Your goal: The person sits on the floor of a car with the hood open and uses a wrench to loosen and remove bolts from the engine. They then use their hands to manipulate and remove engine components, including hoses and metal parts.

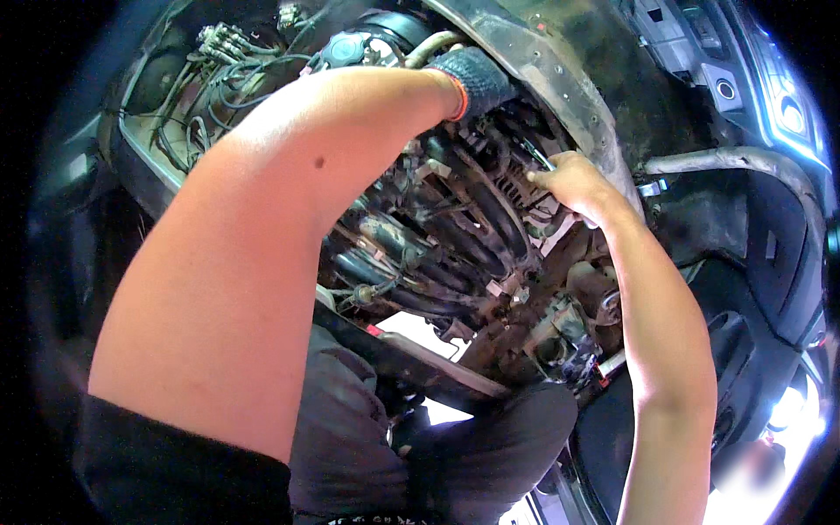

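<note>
My left hand [479, 80], in a dark blue-grey knit glove with an orange cuff, reaches down at the far edge of the engine bay. Its fingers are hidden behind the back of the glove, below the metal body rim. To the right, my bare right hand [573, 185] is closed around a slim silver hand tool [544, 161]. The tool's tip points into the dark gap near the left glove; its exact kind is unclear. Beneath both hands lies the engine, with curved black intake pipes [486, 214] coated in dust.
A dusty metal panel edge [560, 74] curves past both hands. Hoses and wiring [232, 83] fill the left side. Blackish trim parts [744, 350] and a bent grey pipe [726, 159] stand at the right. My legs [490, 446] are against the near crossbar [429, 354].
</note>
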`<state>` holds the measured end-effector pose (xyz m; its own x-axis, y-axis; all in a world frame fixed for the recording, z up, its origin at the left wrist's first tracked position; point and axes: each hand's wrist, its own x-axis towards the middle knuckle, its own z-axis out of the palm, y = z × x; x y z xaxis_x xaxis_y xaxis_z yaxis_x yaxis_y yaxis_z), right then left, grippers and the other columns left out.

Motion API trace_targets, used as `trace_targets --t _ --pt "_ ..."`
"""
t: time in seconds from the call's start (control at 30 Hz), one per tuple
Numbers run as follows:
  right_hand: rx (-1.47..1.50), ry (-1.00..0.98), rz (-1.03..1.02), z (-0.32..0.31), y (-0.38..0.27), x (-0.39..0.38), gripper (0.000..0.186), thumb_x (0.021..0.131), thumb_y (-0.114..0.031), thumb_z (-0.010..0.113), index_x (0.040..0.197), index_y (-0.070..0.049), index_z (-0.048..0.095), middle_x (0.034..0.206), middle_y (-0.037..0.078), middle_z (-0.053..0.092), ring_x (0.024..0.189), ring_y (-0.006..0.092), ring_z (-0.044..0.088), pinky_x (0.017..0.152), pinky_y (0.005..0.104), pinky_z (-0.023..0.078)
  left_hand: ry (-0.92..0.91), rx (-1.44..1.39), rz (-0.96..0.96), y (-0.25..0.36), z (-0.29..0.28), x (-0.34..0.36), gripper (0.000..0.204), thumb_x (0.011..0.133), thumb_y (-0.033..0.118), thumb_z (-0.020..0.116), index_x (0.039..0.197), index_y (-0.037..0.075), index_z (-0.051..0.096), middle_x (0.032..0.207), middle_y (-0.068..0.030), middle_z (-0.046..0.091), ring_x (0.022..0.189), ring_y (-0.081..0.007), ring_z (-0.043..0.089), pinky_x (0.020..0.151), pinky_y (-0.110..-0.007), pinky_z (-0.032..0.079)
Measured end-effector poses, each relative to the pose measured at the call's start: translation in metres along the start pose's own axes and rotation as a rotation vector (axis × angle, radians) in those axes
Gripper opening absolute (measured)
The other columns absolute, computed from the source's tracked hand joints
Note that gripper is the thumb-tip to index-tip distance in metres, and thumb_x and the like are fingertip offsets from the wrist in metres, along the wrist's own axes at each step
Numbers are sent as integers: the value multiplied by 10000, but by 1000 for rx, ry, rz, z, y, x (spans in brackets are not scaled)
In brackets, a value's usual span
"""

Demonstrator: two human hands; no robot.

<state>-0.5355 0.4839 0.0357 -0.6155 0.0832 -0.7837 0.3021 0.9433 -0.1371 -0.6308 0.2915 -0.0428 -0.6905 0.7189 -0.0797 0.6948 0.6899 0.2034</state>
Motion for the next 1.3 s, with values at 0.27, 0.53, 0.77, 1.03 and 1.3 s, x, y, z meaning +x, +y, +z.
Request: trace_targets --t 0.27,0.53,0.77,1.03,1.3 --pt "-75 56 -19 21 15 5 381 906 -356 609 1119 -54 700 1099 226 694 1077 372 658 933 458 508 -34 -17 32 7 -10 -3 318 918 195 533 1178 107 693 1193 -159 682 1094 -347 658 933 -437 526" --pt "-75 142 -41 30 11 -1 400 883 -351 638 1135 -45 688 1108 228 691 1046 427 649 921 473 504 -119 11 17 9 -13 1 333 909 182 546 1203 110 686 1194 -171 679 1105 -351 655 959 -442 517" --pt "417 -146 138 39 0 -15 312 828 -203 600 1020 40 634 861 143 651 736 224 629 612 372 481 -14 -51 -29 2 9 5 339 930 208 529 1222 136 685 1228 -168 667 1117 -347 653 966 -447 512" --pt "288 -33 62 42 22 -18 370 916 -349 650 1046 -3 649 791 61 625 672 157 553 607 335 442 -41 -70 -18 0 9 4 370 927 224 521 1256 140 669 1241 -152 667 1149 -344 640 992 -453 497" --pt "-9 246 79 63 5 -25 568 907 -505 610 1151 7 631 1082 285 673 1053 434 638 919 483 486 87 -15 28 -12 38 10 314 932 238 529 1176 127 693 1169 -160 691 1065 -345 671 936 -420 539"
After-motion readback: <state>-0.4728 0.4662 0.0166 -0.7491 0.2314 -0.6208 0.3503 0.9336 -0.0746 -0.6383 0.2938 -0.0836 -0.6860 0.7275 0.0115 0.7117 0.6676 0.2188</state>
